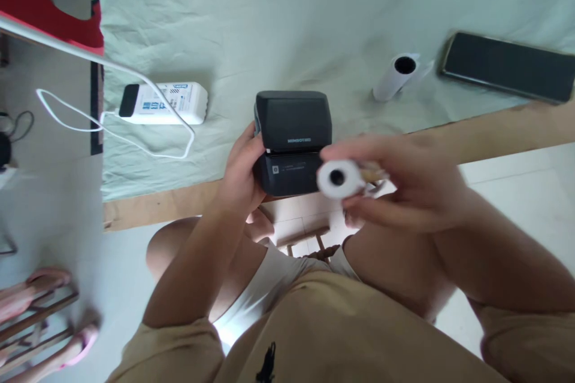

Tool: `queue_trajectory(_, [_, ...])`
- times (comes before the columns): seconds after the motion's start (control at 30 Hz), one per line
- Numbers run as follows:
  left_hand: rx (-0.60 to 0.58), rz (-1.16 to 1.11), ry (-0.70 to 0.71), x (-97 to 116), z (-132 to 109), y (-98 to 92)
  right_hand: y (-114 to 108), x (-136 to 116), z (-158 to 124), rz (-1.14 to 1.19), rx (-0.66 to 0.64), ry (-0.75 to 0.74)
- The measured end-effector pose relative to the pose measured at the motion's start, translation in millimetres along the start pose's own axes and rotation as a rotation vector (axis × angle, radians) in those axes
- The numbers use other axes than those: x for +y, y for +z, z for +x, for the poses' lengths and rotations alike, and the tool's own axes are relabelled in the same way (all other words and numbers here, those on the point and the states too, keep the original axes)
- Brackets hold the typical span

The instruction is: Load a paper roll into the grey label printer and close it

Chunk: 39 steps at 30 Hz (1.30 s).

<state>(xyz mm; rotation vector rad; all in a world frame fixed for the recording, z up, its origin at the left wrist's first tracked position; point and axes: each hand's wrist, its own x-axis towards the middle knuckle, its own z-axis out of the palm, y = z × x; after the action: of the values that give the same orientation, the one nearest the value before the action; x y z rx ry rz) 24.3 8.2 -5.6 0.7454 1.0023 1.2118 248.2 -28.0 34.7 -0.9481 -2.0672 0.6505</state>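
A black label printer [294,119] stands at the table's front edge, a narrow gap showing between its upper and lower parts. My left hand [242,170] is wrapped round its left side, thumb near that gap. In front of the printer's right side, my right hand [399,182] grips a white paper roll [336,179] with a dark hollow core. A brownish strip shows between its fingers behind the roll. The right hand is slightly blurred. Whether the roll touches the printer I cannot tell.
On the pale green tablecloth [269,24] a white power bank [168,103] lies at left with a white cable [130,66] looped over it. A second paper roll [396,76] and a dark smartphone [510,66] are at right. Another person's feet [78,344] show at lower left.
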Motion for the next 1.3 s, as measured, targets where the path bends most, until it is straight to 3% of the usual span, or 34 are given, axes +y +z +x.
queue_trajectory(0.07, [0.000,0.036,0.010,2.6,-0.1,3.6,9.8,-5.7,4.0,-0.043,-0.048,-0.162])
queue_trajectory(0.13, [-0.027,0.060,-0.017,5.9,-0.2,7.1,20.6,-6.0,9.2,-0.152,0.007,-0.216])
queue_trajectory(0.23, [-0.115,0.074,-0.066,8.6,-0.9,8.4,30.4,-4.1,16.6,-0.262,0.185,-0.192])
queue_trajectory(0.33, [-0.152,0.098,-0.011,7.9,-2.2,5.0,31.8,-1.1,24.6,-0.342,0.286,-0.119])
queue_trajectory(0.6, [-0.147,0.159,-0.026,7.2,-3.5,-0.2,32.1,17.6,36.3,-0.412,0.152,0.159])
queue_trajectory(0.9, [-0.157,0.121,-0.016,4.3,-2.3,-1.6,32.4,15.5,34.5,-0.447,0.192,0.048])
queue_trajectory(1.03, [-0.182,0.057,0.007,3.0,-0.7,-2.0,37.7,9.5,27.5,-0.405,0.259,-0.096])
queue_trajectory(1.13, [-0.237,0.061,0.032,0.8,0.1,-6.3,43.0,8.5,21.8,-0.378,0.235,-0.173])
queue_trajectory(1.23, [-0.261,0.136,0.017,-0.2,-0.2,-10.9,40.2,10.1,18.3,-0.280,0.182,-0.181])
queue_trajectory(1.3, [-0.261,0.167,0.016,0.1,-0.6,-13.2,34.6,11.9,17.3,-0.228,0.264,-0.112])
